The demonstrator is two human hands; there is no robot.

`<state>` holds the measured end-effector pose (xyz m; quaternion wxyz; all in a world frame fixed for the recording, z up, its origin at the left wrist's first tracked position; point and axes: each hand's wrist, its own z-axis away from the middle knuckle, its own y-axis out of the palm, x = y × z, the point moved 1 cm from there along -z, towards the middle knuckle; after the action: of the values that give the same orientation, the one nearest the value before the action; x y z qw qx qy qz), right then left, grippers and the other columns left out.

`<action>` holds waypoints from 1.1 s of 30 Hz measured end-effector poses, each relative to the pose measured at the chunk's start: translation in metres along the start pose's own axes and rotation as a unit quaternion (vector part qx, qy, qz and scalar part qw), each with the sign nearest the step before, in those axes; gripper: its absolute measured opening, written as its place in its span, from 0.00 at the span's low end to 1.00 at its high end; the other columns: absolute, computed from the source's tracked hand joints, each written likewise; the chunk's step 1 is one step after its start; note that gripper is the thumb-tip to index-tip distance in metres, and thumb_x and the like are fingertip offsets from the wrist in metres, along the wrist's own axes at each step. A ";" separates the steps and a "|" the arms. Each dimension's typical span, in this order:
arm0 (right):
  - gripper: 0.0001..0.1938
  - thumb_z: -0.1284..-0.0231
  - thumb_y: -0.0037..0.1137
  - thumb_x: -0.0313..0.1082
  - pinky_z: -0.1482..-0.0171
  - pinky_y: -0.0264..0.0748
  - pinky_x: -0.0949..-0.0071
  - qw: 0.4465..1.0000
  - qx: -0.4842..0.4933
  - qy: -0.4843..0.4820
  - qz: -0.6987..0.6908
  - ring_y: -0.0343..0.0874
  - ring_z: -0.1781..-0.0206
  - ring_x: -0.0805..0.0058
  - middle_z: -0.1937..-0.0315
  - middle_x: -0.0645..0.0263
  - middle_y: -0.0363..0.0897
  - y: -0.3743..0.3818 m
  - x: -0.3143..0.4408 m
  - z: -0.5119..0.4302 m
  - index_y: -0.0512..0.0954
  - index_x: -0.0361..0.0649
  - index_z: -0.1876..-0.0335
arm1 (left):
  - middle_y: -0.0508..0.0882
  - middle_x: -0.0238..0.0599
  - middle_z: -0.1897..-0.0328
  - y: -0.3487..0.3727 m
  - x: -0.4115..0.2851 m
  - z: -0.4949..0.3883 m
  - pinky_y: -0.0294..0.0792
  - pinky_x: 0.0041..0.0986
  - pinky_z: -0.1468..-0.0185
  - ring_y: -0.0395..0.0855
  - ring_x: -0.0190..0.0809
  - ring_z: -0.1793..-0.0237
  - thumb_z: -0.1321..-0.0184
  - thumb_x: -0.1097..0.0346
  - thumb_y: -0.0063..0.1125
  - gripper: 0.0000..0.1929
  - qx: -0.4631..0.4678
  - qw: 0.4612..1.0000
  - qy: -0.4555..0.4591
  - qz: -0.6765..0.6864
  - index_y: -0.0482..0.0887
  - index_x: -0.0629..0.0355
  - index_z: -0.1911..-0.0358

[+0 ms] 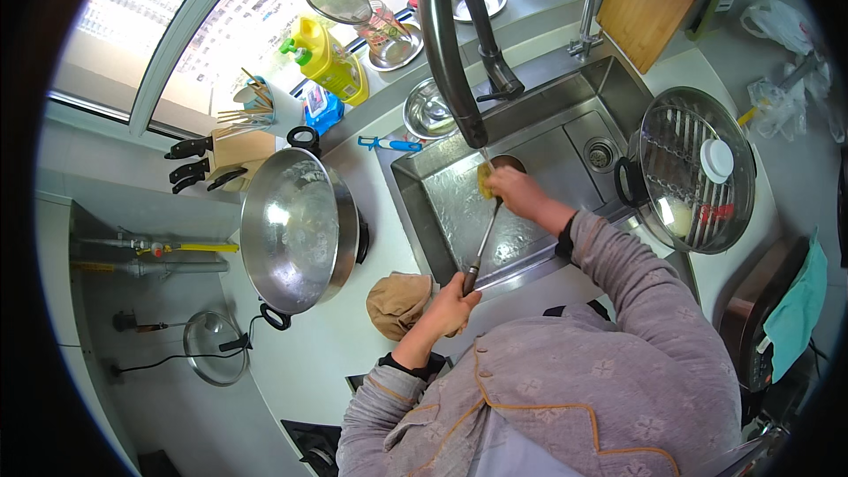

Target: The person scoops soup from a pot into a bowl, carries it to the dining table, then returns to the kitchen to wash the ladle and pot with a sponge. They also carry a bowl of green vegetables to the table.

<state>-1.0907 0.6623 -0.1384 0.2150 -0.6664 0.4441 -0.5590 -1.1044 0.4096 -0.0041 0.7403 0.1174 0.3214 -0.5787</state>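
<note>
My left hand grips the dark handle of a long metal cooking utensil, likely a ladle or turner, slanted over the sink. At the utensil's far end, my right hand presses a yellow sponge against its rounded head, which is partly covered by the fingers. A thin stream of water falls from the dark gooseneck faucet onto this spot. Water spreads over the sink floor. Beside my left wrist, a bunched brown cloth lies on the counter.
A large steel wok stands tilted left of the sink, near a knife block. A blue-handled peeler and a steel bowl lie along the sink's back rim. To the right sits a glass-lidded pot.
</note>
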 end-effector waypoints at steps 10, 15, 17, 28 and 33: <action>0.10 0.46 0.62 0.33 0.60 0.76 0.62 0.979 0.009 0.185 0.082 0.78 0.57 0.58 0.63 0.61 0.77 0.017 0.013 -0.003 0.72 0.42 0.63 | 0.66 0.30 0.88 0.000 0.010 -0.008 0.56 0.26 0.89 0.63 0.31 0.92 0.32 0.63 0.52 0.12 -0.010 1.000 0.003 0.021 0.61 0.54 0.66; 0.09 0.42 0.57 0.28 0.60 0.73 0.66 0.918 -0.142 0.261 -0.264 0.77 0.65 0.66 0.65 0.59 0.75 0.015 -0.031 -0.014 0.69 0.42 0.60 | 0.65 0.29 0.87 0.004 0.011 -0.008 0.57 0.27 0.88 0.64 0.31 0.92 0.32 0.62 0.52 0.12 -0.012 1.000 0.001 0.003 0.61 0.54 0.65; 0.08 0.42 0.56 0.26 0.59 0.73 0.67 0.904 -0.215 0.233 -0.286 0.76 0.65 0.66 0.66 0.59 0.75 -0.005 -0.024 -0.020 0.69 0.42 0.60 | 0.66 0.30 0.87 0.003 0.016 -0.008 0.57 0.27 0.88 0.65 0.31 0.92 0.32 0.62 0.52 0.12 -0.014 1.000 0.000 -0.004 0.61 0.54 0.64; 0.09 0.50 0.55 0.25 0.49 0.71 0.62 0.964 0.111 -0.241 -0.003 0.74 0.53 0.58 0.62 0.62 0.74 -0.037 -0.016 -0.021 0.75 0.44 0.62 | 0.77 0.44 0.79 -0.019 0.012 -0.010 0.68 0.36 0.81 0.77 0.42 0.85 0.35 0.62 0.54 0.13 -0.005 0.993 0.029 -0.113 0.66 0.61 0.57; 0.05 0.47 0.58 0.32 0.45 0.70 0.61 0.951 0.187 -0.246 0.030 0.74 0.47 0.61 0.58 0.64 0.76 -0.041 -0.006 -0.033 0.77 0.47 0.64 | 0.79 0.53 0.75 -0.027 0.014 -0.003 0.69 0.41 0.73 0.80 0.51 0.78 0.37 0.64 0.55 0.13 -0.026 0.988 0.035 -0.150 0.68 0.63 0.57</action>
<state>-1.1073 0.6955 -0.1004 0.4546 -0.7175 0.2851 -0.4440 -1.1285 0.3924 -0.0094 0.6360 0.0685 0.3757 -0.6706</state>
